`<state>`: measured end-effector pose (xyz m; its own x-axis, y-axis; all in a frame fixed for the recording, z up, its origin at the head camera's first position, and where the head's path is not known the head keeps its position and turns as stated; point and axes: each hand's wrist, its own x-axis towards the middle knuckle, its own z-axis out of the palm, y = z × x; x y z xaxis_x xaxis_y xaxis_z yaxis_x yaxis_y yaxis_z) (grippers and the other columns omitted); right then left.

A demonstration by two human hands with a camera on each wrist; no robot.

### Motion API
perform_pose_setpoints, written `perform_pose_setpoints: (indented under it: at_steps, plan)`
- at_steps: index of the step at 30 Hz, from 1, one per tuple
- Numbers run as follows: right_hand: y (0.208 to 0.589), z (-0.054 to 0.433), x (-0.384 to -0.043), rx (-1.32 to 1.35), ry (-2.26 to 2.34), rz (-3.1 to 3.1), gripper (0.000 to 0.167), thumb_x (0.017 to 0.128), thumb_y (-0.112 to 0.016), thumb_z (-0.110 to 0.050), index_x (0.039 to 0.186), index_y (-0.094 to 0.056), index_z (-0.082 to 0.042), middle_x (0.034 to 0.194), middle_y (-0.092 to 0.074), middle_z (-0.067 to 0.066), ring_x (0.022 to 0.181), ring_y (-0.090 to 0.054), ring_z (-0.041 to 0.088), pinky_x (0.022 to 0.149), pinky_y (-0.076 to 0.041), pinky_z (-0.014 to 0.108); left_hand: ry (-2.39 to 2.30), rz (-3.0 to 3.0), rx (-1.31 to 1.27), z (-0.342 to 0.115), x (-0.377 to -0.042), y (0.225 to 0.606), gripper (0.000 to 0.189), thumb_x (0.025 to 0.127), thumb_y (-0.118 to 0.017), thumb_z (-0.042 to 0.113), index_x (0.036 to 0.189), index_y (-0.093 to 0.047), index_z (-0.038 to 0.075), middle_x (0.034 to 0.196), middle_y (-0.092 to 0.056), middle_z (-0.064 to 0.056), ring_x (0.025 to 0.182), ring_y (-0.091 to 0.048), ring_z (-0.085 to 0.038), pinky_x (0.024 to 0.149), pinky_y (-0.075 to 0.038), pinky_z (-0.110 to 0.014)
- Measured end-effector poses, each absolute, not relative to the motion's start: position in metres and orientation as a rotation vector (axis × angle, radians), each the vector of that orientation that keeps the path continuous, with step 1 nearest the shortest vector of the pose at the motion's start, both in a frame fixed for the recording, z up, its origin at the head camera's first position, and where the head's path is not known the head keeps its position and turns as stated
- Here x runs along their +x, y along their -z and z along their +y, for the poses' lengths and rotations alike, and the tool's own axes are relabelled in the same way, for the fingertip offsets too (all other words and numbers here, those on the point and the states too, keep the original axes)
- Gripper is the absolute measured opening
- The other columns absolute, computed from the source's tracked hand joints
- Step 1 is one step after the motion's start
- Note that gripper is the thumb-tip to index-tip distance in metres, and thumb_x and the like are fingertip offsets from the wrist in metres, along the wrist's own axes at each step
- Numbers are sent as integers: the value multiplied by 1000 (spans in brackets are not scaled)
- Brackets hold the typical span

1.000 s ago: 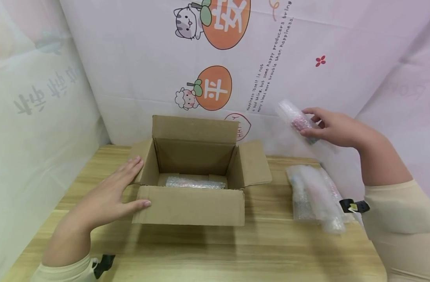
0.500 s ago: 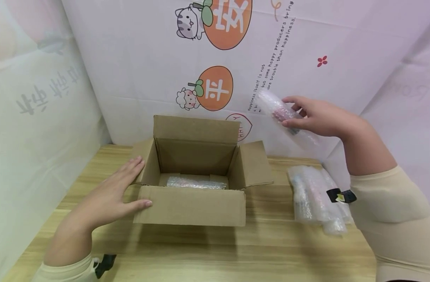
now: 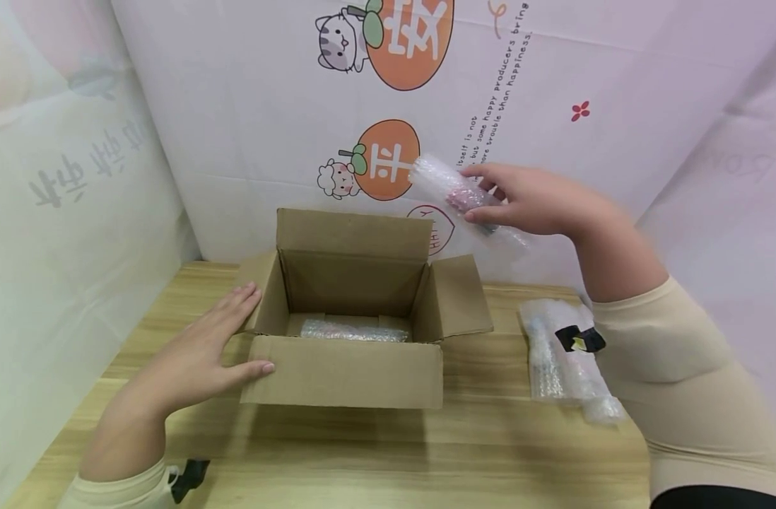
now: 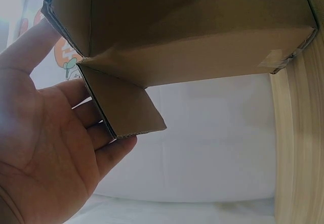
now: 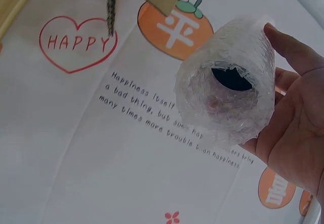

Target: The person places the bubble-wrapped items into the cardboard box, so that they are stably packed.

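My right hand (image 3: 534, 198) grips a bubble-wrapped roll (image 3: 442, 184) between thumb and fingers, holding it tilted in the air above the box's right back corner. Pinkish and dark contents show faintly through the wrap; in the right wrist view a dark round end sits inside the roll (image 5: 228, 37). The cardboard box (image 3: 356, 371) stands with its flaps spread. Inside it lies another bubble-wrapped roll (image 3: 353, 330), partly hidden by the front wall. My left hand (image 3: 191, 353) rests on the box's left side, fingers extended along the left flap (image 4: 121, 102) and thumb on the front flap.
Several bubble-wrapped packages (image 3: 547, 360) lie on the wooden table (image 3: 490, 452) at the right, partly hidden by my right sleeve. A printed white cloth (image 3: 235, 127) hangs behind the table, with further cloth on both sides.
My right hand has carried the bubble-wrapped roll leftward and slightly up, from above the packages at the right toward the box. The left hand and the box have stayed in place.
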<state>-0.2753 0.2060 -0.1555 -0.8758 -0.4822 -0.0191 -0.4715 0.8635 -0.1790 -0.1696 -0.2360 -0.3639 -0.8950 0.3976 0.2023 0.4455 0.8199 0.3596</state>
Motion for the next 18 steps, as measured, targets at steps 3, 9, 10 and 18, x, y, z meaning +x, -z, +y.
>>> perform_pose_setpoints:
  at_steps: [3,9,10,18]
  plan:
    - [158,195,-277,-808,229,2967,71,93,-61,-50,152,-32,-24,131,-57,10,117,-57,26,97,-47,49,609,-2882,-668,-236,-169,364,102,84,-62,68,159,-10,24,166,-8,0,152,-11,-31,111,-25,-68]
    - [165,172,-282,-846,241,2929,70,93,-63,-47,151,-33,-25,132,-56,8,117,-56,23,97,-48,46,603,-2876,-673,-236,-170,365,102,84,-62,68,159,-10,24,166,-9,0,152,-13,-31,112,-25,-66]
    - [167,168,-283,-855,251,2920,70,93,-64,-46,152,-33,-25,132,-56,7,116,-56,23,97,-48,45,606,-2876,-674,-237,-170,365,102,84,-62,68,159,-10,23,166,-9,0,152,-13,-31,112,-25,-66]
    - [179,138,-285,-935,247,2872,65,92,-65,-46,148,-37,-31,129,-57,0,110,-57,17,91,-50,39,619,-2868,-671,-237,-170,365,102,84,-63,67,159,-9,25,166,-9,1,152,-12,-31,111,-26,-67]
